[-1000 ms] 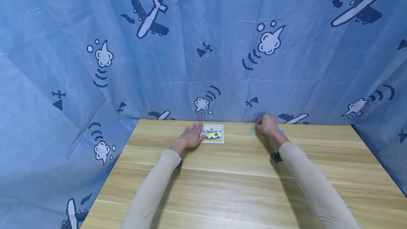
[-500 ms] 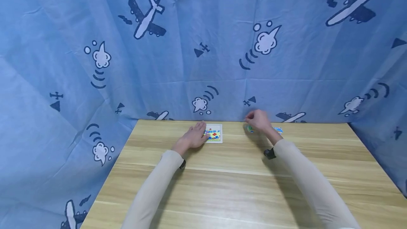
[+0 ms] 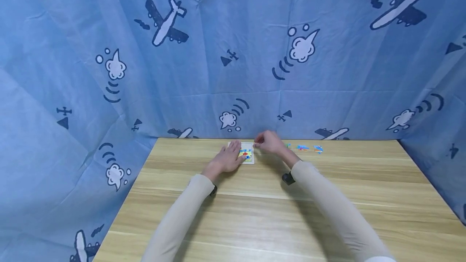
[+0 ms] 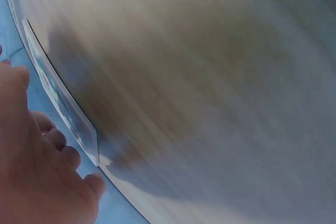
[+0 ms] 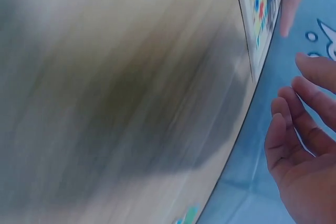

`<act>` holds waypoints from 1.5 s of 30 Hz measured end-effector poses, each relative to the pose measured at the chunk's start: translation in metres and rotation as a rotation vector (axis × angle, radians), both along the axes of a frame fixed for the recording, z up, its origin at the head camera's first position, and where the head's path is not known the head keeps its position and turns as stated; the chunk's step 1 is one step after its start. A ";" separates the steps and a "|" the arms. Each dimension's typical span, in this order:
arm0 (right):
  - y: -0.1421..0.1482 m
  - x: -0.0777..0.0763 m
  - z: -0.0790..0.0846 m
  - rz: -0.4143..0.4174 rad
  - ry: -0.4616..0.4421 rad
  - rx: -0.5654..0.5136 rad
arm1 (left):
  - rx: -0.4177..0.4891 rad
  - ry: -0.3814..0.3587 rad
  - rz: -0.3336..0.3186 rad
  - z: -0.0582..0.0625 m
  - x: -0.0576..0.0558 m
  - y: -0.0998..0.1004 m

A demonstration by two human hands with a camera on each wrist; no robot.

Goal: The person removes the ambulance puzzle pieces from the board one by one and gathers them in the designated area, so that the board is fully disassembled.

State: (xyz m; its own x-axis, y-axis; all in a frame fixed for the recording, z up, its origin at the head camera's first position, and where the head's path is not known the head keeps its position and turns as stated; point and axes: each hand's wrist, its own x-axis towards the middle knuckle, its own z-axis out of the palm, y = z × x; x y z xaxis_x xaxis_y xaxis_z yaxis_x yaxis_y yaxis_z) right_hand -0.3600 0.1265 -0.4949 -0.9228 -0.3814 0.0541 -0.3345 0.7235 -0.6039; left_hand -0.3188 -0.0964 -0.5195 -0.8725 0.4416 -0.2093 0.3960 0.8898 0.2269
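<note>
In the head view my left hand lies over the left part of a small ambulance jigsaw puzzle in a white frame, its fingers extended. Just right of that frame is my right hand, thumb and index finger brought close together. The right wrist view has this hand with fingers bent; whether a small piece sits between the tips is hidden. Loose puzzle pieces lie farther right: a blue and red one, a blue and orange one, and a green one partly behind my right wrist.
The wooden table stretches toward me, its back edge close behind the puzzle. A blue curtain with airplane prints hangs directly behind and along the sides.
My right hand has lifted away from the loose pieces and travelled left to the puzzle frame's right side, uncovering pieces. My left hand has slid slightly right over the puzzle.
</note>
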 end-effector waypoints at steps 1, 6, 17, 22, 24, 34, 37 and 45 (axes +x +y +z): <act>-0.003 0.000 -0.001 0.009 0.000 0.004 | 0.000 0.002 0.001 -0.001 0.000 0.001; -0.015 0.003 -0.007 0.032 -0.049 0.009 | -0.005 -0.003 0.011 -0.005 0.000 0.003; -0.028 0.006 -0.024 0.056 -0.041 0.046 | -0.054 -0.005 0.020 -0.012 0.000 0.005; -0.033 0.004 -0.024 0.090 -0.032 0.106 | -0.097 0.006 0.028 -0.010 0.000 0.007; -0.034 0.003 -0.023 0.099 -0.042 0.122 | -0.115 0.014 0.029 -0.010 0.000 0.008; -0.034 -0.002 -0.023 0.123 -0.045 0.168 | -0.158 0.000 0.026 -0.007 -0.002 0.011; -0.033 -0.003 -0.023 0.134 -0.023 0.173 | -0.158 -0.003 0.035 -0.010 -0.004 0.012; -0.034 -0.001 -0.024 0.139 -0.005 0.180 | -0.150 -0.013 0.035 -0.009 -0.002 0.011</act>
State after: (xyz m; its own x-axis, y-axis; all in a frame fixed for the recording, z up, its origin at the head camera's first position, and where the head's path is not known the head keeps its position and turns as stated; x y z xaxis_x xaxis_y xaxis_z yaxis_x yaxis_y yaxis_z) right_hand -0.3614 0.0921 -0.5190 -0.8609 -0.5079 -0.0313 -0.4355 0.7671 -0.4710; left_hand -0.3212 -0.0853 -0.5281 -0.8835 0.3739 -0.2821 0.3621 0.9273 0.0951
